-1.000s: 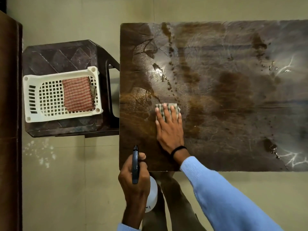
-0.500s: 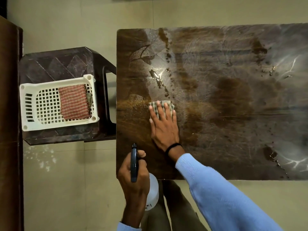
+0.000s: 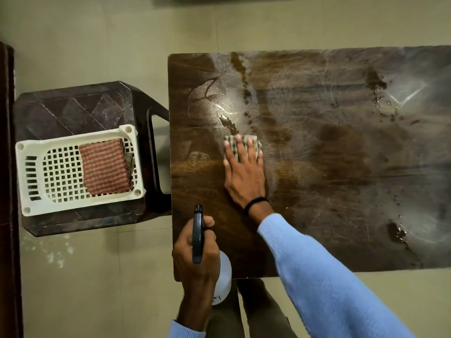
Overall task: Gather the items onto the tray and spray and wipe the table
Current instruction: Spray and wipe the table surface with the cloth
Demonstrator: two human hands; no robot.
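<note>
My right hand [image 3: 244,176] has slid the cloth [image 3: 241,141] farther up the wet surface [image 3: 341,167], fingers flat on it, left of centre. The cloth is checked, folded small. My left hand [image 3: 207,264] grips the bottle [image 3: 197,230], lower centre.

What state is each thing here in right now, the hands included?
table: wet, streaked, droplets in patches.
checked cloth: flat on the table.
right hand: fingers straight, pressing the checked cloth.
spray bottle: held over the table's near edge.
left hand: grips the spray bottle.
tray: on the stool, holding a folded red striped cloth.
</note>
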